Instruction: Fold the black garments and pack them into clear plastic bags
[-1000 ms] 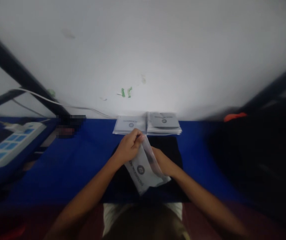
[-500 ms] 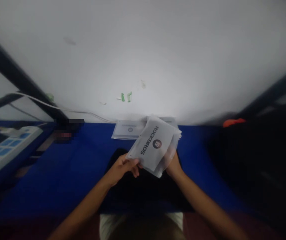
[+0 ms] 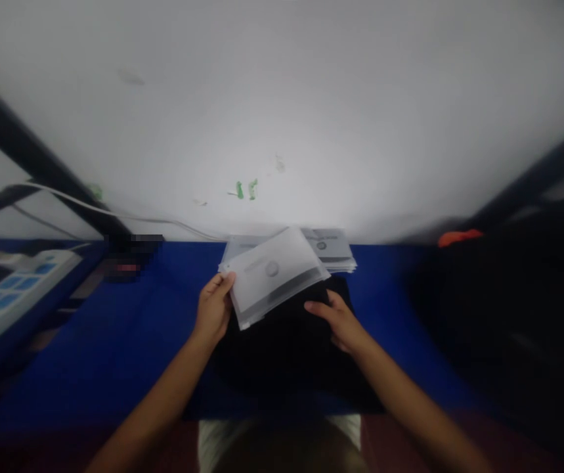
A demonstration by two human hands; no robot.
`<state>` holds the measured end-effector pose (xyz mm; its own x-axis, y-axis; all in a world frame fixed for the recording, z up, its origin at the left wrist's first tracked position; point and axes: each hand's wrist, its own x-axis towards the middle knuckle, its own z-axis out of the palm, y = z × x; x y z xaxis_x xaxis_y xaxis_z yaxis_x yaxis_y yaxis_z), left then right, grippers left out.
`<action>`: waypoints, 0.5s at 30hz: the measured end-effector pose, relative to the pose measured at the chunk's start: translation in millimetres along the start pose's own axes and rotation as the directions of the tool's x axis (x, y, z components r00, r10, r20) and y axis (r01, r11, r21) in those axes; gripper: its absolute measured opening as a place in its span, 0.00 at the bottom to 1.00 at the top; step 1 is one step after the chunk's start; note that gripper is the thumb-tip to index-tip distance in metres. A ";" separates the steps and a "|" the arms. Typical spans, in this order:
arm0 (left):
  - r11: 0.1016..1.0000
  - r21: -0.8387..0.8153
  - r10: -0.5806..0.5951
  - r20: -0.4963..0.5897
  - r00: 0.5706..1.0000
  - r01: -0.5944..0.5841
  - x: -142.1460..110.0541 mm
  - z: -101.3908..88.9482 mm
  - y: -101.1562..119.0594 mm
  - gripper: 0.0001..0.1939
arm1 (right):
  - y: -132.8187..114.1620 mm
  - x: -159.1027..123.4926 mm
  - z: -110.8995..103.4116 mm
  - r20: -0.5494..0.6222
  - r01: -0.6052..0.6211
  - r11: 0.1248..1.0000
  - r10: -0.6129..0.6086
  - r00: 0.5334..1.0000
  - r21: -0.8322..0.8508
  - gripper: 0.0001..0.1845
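A translucent zip bag (image 3: 282, 263) with a round logo is tilted in front of the wall. My left hand (image 3: 214, 309) pinches its left edge, thumb on top. Under the bag's lower edge lies a folded black cloth (image 3: 286, 355). My right hand (image 3: 338, 318) is closed on the cloth's upper right part, thumb on top and fingers partly hidden. Behind the held bag, a flat bag (image 3: 242, 245) shows at the left and a stack of printed bags (image 3: 333, 249) at the right, both against the wall.
A blue table surface (image 3: 153, 341) runs along a white wall (image 3: 311, 118). At the left is a power strip (image 3: 20, 289) with a white cable (image 3: 138, 218) along the wall. A large dark mass (image 3: 508, 315) and an orange item (image 3: 460, 238) are at the right.
The bag has turned and moved left and lower to the table, its print now fainter. My left hand has shifted up to its edge; my right hand has left the bag for the black cloth.
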<state>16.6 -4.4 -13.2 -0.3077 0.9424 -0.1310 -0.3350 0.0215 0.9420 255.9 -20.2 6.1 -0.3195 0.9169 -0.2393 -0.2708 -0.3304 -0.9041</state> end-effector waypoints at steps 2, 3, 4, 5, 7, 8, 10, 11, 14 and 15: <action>0.997 0.028 -0.077 0.031 0.997 0.076 -6.2 1.1 -2.0 0.24 | -1.4 -0.2 1.9 0.013 -0.003 1.000 0.003 1.000 -0.004 0.14; 0.991 0.045 -0.131 0.085 0.988 0.128 -11.0 1.3 -3.2 0.24 | -1.3 0.5 2.6 0.018 0.016 1.000 -0.015 1.000 -0.015 0.15; 0.981 0.069 -0.188 0.155 0.970 0.179 -16.3 1.3 -4.2 0.24 | -0.8 1.6 2.8 0.023 0.037 0.999 -0.037 0.999 -0.028 0.15; 0.969 0.101 -0.243 0.230 0.942 0.225 -21.2 0.9 -4.6 0.23 | 0.0 2.6 2.6 0.030 0.056 0.998 -0.054 0.998 -0.043 0.15; 0.950 0.168 -0.305 0.327 0.894 0.263 -26.8 -1.2 -2.9 0.20 | 1.2 3.9 0.5 0.053 0.073 0.995 -0.069 0.996 -0.072 0.15; 0.950 0.188 -0.300 0.335 0.893 0.249 -26.3 -3.4 -0.7 0.20 | 1.2 3.5 -1.5 0.072 0.067 0.994 -0.060 0.996 -0.087 0.15; 0.965 0.193 -0.227 0.279 0.933 0.177 -17.4 -10.7 5.5 0.19 | -0.6 0.5 -6.9 0.138 0.022 0.992 -0.006 0.990 -0.120 0.14; 0.973 0.191 -0.174 0.230 0.957 0.130 -9.3 -15.9 8.9 0.20 | -2.2 -2.2 -10.2 0.189 -0.011 0.990 0.037 0.981 -0.138 0.14; 0.961 0.274 -0.064 0.135 0.989 0.025 22.3 -35.1 15.7 0.20 | -7.1 -11.8 -20.4 0.361 -0.115 0.975 0.178 0.915 -0.192 0.14; 0.944 0.331 -0.052 0.141 0.989 0.002 33.4 -41.4 16.2 0.20 | -7.9 -14.7 -23.5 0.401 -0.139 0.969 0.212 0.891 -0.202 0.14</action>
<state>-36.0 13.6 -15.1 -0.1614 0.9777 -0.1345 -0.0218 0.1327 0.9909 284.2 -25.8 8.5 -0.7064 0.6573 -0.2628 -0.0347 -0.4029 -0.9146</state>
